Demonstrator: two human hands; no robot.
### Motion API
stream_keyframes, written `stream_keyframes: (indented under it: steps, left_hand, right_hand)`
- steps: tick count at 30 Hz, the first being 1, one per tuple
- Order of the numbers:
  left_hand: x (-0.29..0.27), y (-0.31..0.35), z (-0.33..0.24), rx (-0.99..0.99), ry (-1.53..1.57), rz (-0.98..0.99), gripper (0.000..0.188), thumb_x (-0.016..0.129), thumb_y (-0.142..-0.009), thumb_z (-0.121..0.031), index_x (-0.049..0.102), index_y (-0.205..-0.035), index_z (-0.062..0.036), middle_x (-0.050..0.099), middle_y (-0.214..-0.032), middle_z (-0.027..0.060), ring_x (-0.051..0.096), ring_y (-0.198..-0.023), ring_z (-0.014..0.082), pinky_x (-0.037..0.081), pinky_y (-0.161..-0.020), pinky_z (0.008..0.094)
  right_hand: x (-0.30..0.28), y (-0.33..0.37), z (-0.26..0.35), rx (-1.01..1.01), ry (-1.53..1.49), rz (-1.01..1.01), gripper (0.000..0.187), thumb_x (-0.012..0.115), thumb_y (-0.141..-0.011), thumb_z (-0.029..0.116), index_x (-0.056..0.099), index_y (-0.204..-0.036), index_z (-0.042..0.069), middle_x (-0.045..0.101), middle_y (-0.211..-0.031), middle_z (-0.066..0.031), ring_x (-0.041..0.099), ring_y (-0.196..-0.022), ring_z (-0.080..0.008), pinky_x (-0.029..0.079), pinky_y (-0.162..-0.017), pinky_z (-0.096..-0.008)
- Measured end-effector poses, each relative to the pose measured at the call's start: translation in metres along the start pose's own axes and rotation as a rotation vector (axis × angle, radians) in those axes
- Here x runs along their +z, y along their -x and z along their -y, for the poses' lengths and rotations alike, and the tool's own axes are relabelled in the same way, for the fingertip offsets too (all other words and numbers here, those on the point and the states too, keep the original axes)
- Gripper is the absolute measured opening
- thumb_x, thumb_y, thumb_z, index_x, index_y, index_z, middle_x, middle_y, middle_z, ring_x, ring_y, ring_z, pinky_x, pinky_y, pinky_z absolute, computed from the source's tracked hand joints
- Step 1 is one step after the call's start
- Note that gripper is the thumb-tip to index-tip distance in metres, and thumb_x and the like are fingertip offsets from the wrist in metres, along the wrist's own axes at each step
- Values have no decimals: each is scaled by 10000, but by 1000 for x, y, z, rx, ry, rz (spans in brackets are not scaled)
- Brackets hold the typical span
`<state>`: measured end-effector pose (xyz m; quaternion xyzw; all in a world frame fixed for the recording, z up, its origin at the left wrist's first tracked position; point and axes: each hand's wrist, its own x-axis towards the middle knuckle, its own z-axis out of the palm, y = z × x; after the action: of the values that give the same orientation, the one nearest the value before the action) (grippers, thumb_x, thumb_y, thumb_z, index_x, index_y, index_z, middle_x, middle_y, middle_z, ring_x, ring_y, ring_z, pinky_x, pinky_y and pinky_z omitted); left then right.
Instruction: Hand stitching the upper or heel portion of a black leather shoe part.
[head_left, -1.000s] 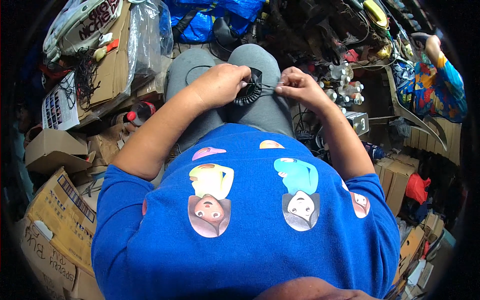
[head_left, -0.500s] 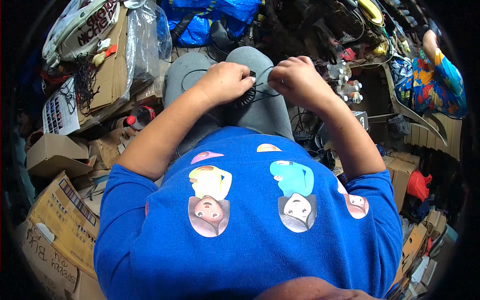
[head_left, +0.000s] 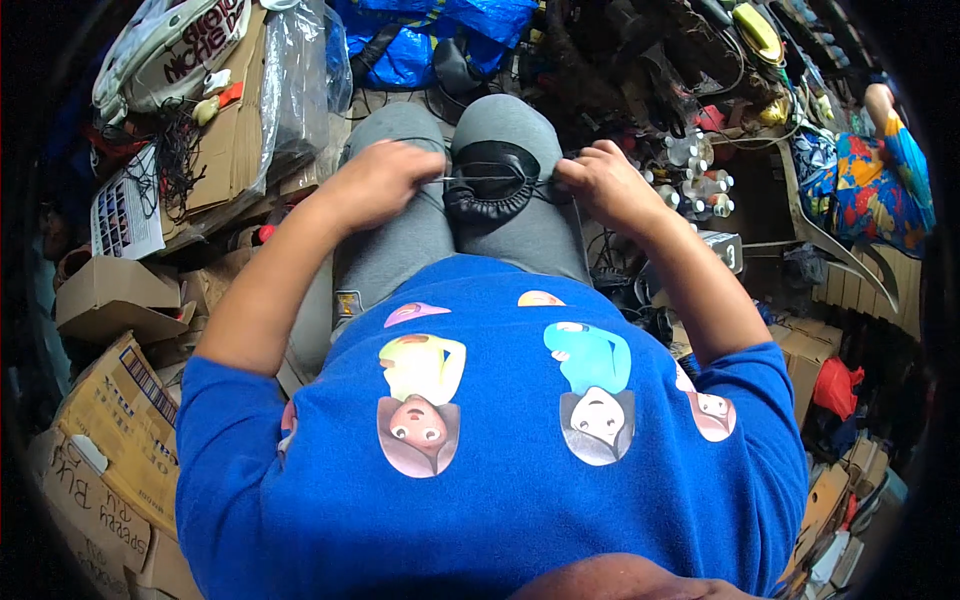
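I judge that the step in hand is pulling a thin cord [head_left: 482,178] tight across the black gathered piece [head_left: 489,208]. This piece is lying on my right thigh, near the knee, on the grey trousers [head_left: 515,240], between my 2 hands. My left hand [head_left: 383,182] is closed, with the fingers bent, and it seems to grip the cord at the left of the piece; the exact place of the pinch is hidden from me. My right hand [head_left: 606,180] is pinching the cord with thumb and finger, just beside the right edge of the piece. In my opinion, the next move calls for an even pull from both sides, so that the cord does not slip and the folds do not become uneven.

The piece looks soft and rounded. Its upper part is smooth and dark, and the edge toward my body is gathered into many small folds, which shine a little. At least 2 thin lines pass over its middle, but I cannot tell if they are the same cord.
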<state>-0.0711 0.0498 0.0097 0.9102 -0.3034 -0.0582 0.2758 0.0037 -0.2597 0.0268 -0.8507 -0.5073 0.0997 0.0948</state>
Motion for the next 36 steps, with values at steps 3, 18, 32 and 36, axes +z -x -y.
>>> stream_keyframes:
  steps: [3, 18, 32, 36]
  left_hand:
    - [-20, 30, -9, -255, 271, -16, 112, 568, -811, -49, 574, -922, -34, 594, -840, 127, 591, -812, 278, 444, -751, 360]
    - [5, -32, 11, 93, 1932, -370, 200, 647, -843, -246, 655, -948, -76, 649, -922, 58, 579, -1046, 231, 459, -938, 374]
    - [30, -87, -30, -462, 315, -28, 400, 623, -817, -429, 634, -863, -32, 650, -819, 179, 631, -768, 286, 474, -687, 382]
    - [44, -92, -27, -354, 283, 5, 316, 636, -758, -348, 623, -804, -35, 645, -779, 170, 634, -756, 286, 475, -677, 398]
  right_hand:
    - [2, 2, 3, 35, -51, -66, 26, 569, -797, 136, 545, -804, 129, 569, -643, -58, 589, -738, -247, 404, -801, -380]
    - [-34, -23, 47, 60, 143, -12, 133, 534, -719, 36, 616, -813, 80, 639, -762, -96, 627, -831, -265, 408, -781, -407]
    - [-30, -29, 58, 71, 278, 72, 131, 515, -768, 85, 618, -848, 85, 629, -651, -90, 630, -648, -272, 386, -720, -406]
    - [-27, -17, 55, 68, 242, 118, 134, 515, -768, 85, 611, -860, 97, 620, -661, -89, 621, -694, -262, 385, -720, -420]
